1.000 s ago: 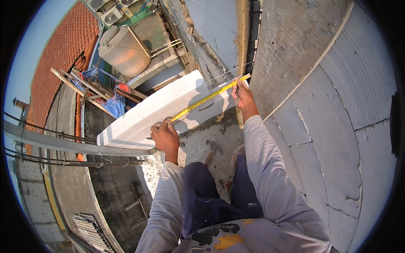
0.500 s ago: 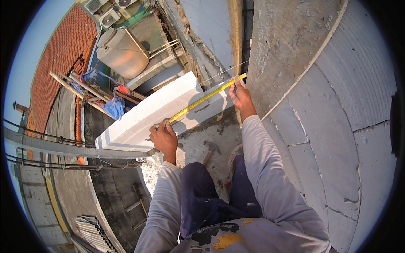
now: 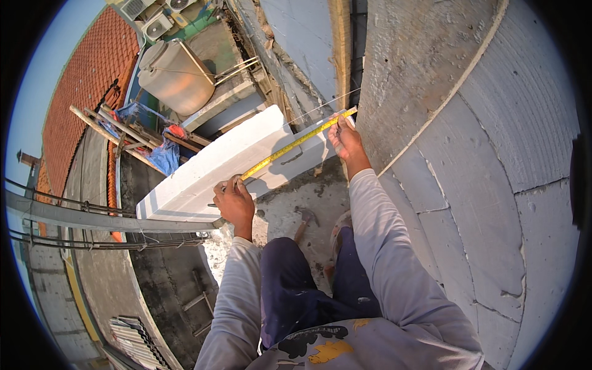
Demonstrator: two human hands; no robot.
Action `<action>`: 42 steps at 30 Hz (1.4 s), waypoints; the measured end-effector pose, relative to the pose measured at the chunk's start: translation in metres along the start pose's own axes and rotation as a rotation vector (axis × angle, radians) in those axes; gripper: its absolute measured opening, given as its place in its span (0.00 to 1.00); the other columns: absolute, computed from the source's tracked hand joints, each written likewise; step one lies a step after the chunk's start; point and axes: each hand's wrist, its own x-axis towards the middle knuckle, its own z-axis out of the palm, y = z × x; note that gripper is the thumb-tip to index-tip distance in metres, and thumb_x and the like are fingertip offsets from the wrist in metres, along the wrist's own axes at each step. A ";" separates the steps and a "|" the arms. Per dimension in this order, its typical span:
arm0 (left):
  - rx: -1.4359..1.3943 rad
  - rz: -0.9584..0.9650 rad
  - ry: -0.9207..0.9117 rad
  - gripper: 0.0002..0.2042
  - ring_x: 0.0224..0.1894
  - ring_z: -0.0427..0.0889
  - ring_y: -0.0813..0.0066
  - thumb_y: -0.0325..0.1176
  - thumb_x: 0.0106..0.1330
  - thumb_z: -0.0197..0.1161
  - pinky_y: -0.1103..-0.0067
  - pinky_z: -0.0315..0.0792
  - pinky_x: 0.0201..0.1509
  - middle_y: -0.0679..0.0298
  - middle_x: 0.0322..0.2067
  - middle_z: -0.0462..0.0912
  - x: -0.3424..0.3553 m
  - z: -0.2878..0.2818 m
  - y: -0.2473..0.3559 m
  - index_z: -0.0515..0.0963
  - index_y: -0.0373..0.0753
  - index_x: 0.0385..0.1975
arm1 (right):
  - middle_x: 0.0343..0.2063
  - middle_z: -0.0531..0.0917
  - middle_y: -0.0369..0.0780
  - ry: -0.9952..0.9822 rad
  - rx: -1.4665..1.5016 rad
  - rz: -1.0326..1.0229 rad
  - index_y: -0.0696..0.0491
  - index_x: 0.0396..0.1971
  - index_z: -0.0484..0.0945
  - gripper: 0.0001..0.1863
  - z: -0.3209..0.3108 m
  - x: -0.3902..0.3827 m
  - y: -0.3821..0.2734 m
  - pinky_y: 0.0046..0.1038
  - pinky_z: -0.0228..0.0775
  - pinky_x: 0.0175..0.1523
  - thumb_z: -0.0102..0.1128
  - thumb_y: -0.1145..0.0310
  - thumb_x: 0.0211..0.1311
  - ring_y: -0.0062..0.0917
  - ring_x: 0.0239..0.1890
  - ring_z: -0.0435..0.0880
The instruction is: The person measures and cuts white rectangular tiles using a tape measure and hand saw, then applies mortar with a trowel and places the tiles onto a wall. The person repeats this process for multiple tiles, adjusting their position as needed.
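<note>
A yellow tape measure (image 3: 288, 148) is stretched slantwise above the pale wall blocks (image 3: 216, 161). My left hand (image 3: 235, 205) is closed around its near-left end, and the case is mostly hidden by the fingers. From the same hand pokes a thin dark stick-like thing, too small to name. At the far right, my right hand (image 3: 346, 143) pinches the tape close to its other end, beside the grey plastered column (image 3: 401, 80). A thin string (image 3: 324, 106) runs just beyond the tape, toward the column.
A hammer (image 3: 304, 222) lies on the rough floor near my feet. On my right rises a wall of large grey blocks (image 3: 468, 203). A grey beam with steel bars (image 3: 111, 217) juts out leftward. Beyond the low wall are a water tank (image 3: 176, 77) and wooden poles (image 3: 117, 139).
The whole view has shifted slightly. Both hands keep hold of the tape, which stays stretched in nearly the same place along the blocks.
</note>
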 end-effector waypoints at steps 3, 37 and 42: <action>0.005 0.017 0.014 0.10 0.51 0.75 0.50 0.40 0.69 0.64 0.58 0.75 0.52 0.58 0.51 0.75 0.001 0.002 -0.003 0.87 0.53 0.46 | 0.43 0.81 0.40 -0.010 -0.016 -0.007 0.56 0.57 0.76 0.15 -0.001 -0.001 -0.001 0.21 0.79 0.40 0.49 0.63 0.81 0.19 0.34 0.76; 0.024 -0.004 0.013 0.11 0.47 0.77 0.51 0.41 0.69 0.65 0.60 0.73 0.54 0.56 0.44 0.78 0.005 0.004 0.006 0.86 0.53 0.48 | 0.41 0.83 0.38 -0.020 0.067 -0.022 0.53 0.53 0.78 0.13 -0.006 0.013 -0.003 0.21 0.77 0.40 0.57 0.62 0.77 0.18 0.32 0.76; 0.011 -0.004 0.011 0.11 0.47 0.78 0.50 0.41 0.69 0.65 0.59 0.73 0.54 0.54 0.45 0.78 0.000 0.003 0.010 0.86 0.52 0.48 | 0.41 0.83 0.37 -0.008 0.033 -0.034 0.52 0.53 0.78 0.13 -0.010 0.012 -0.004 0.21 0.77 0.40 0.57 0.62 0.77 0.17 0.32 0.76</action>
